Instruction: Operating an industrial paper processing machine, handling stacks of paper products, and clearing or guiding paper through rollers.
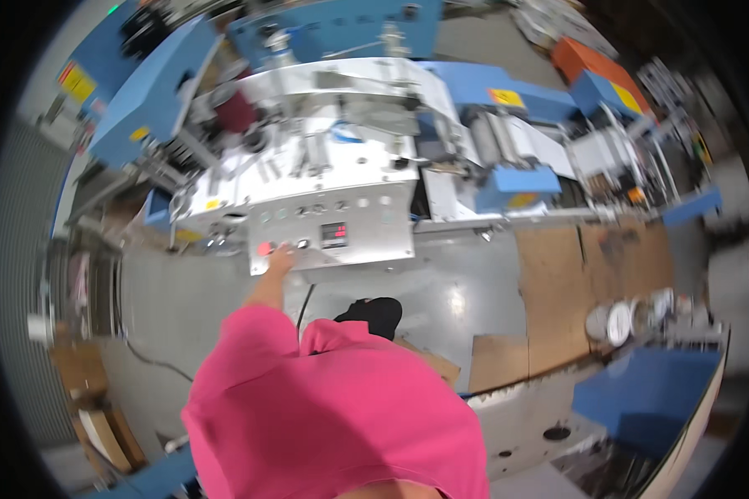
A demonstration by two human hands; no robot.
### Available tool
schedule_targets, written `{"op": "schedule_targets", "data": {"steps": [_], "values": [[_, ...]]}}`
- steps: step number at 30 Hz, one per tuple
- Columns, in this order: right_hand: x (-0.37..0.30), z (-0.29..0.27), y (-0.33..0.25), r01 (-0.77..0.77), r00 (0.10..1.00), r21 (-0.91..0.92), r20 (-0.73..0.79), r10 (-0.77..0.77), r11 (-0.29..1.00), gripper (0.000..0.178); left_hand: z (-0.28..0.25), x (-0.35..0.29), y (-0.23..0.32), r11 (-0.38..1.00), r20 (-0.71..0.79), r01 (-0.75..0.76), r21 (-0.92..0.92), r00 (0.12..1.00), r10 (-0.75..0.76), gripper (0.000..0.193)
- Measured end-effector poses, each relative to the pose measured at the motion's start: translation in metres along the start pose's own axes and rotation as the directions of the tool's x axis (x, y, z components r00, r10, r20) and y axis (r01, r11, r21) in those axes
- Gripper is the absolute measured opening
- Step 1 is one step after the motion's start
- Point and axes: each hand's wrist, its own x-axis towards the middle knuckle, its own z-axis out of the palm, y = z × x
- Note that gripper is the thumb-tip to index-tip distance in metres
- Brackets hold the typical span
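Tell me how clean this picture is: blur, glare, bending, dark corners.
Head view: strong fisheye bending, with the machine's straight edges curving toward a black rim; motion blur smears the whole frame, worst at the right side; glare spots shine on the grey floor; the control panel is soft, though its red display glows; the left hand on the panel is blurred.

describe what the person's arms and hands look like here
Only the left arm shows. It comes out of a loose, bright pink short sleeve that ends near the elbow; the forearm below it is bare. The left hand is bare too, with no glove, watch or ring that can be made out. The right arm is out of view.
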Motion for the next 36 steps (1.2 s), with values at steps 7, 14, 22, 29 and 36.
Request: {"op": "schedule_targets", "data": {"steps": [7,14,22,29,36], "values": [[-0.004,0.014,-0.097,-0.042,0.990,0.016,0.135,0.040,0.999,0.027,0.093,-0.008,-0.037,0.927,0.816,0.301,0.223,0.462,-0.346,0.030],[0.008,-0.055,-0.203,0.095,0.992,0.088,-0.095,-0.087,0.992,0.024,0.024,-0.048,0.263,0.701,0.815,-0.501,-0.508,-0.016,0.579,0.042],[0.026,-0.169,-0.306,0.159,0.977,0.210,-0.171,-0.124,0.965,0.024,0.200,0.082,0.521,0.603,0.737,-0.794,0.072,0.450,0.504,0.031],[0.040,-0.249,-0.313,0.164,0.927,0.373,-0.376,-0.012,0.913,0.020,0.203,0.008,0.834,0.621,0.452,-0.692,-0.370,0.449,0.770,0.031],[0.041,-0.321,-0.427,-0.124,0.862,0.088,-0.483,0.151,0.988,0.013,0.273,0.020,0.890,0.680,0.607,-0.686,-0.261,0.431,0.667,0.028]]}}
